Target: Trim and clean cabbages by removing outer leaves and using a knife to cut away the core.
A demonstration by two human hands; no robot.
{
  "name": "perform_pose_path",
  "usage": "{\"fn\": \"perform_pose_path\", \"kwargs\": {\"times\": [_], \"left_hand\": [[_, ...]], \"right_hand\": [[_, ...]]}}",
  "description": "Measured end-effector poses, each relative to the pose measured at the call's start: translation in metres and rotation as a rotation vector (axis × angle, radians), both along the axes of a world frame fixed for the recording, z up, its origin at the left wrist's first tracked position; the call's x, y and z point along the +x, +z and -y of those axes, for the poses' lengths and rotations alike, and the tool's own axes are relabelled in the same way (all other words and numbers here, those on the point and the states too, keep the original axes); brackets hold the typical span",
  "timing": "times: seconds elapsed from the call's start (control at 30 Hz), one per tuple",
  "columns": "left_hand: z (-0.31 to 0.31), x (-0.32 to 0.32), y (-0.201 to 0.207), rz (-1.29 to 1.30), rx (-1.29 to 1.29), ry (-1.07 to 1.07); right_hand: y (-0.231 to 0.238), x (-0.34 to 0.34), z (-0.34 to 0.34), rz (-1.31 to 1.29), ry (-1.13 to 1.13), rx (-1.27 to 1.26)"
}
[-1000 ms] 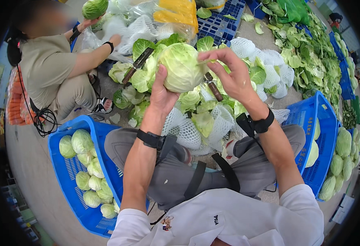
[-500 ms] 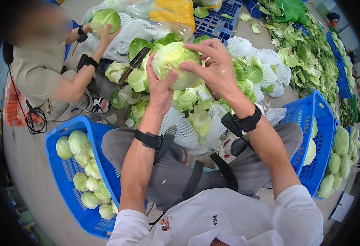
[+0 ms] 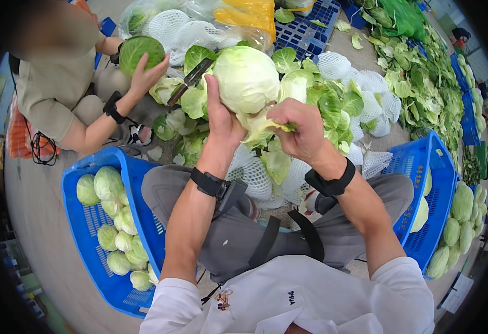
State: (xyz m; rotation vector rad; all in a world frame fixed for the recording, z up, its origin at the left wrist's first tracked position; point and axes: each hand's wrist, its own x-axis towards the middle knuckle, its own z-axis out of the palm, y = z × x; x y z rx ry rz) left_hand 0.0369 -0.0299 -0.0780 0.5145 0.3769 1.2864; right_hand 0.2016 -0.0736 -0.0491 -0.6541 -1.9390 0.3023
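A seated person's left hand (image 3: 222, 119) is gripping a pale cabbage (image 3: 245, 78) raised above the lap while the right hand (image 3: 298, 129) is pinching a loose outer leaf (image 3: 260, 127) at its base, between two blue crates (image 3: 91, 222).

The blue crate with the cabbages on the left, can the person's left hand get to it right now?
Probably not at once. The left hand is up holding the cabbage while the right hand grips a leaf at its base. The blue crate sits open beside the left knee, nothing covering it, so a freed hand likely could.
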Motion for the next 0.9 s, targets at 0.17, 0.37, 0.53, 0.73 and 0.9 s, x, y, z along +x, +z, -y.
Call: {"fn": "perform_pose_path", "kwargs": {"times": [0.17, 0.37, 0.53, 0.73, 0.9], "left_hand": [[-0.004, -0.021, 0.007, 0.156, -0.152, -0.079], [-0.002, -0.014, 0.008, -0.037, -0.095, 0.032], [0.001, -0.005, 0.0, -0.229, 0.02, 0.103], [0.006, 0.001, 0.013, -0.447, 0.105, 0.072], [0.0, -0.008, 0.007, -0.837, 0.4, 0.235]], "right_hand": [[-0.022, 0.031, 0.008, 0.227, -0.032, -0.149], [-0.073, 0.081, -0.036, 0.398, -0.211, -0.73], [-0.002, 0.028, -0.043, -0.358, 0.246, -0.991], [-0.023, 0.036, -0.042, -0.785, 0.379, -1.123], [-0.027, 0.045, -0.038, -0.787, 0.338, -1.126]]}}
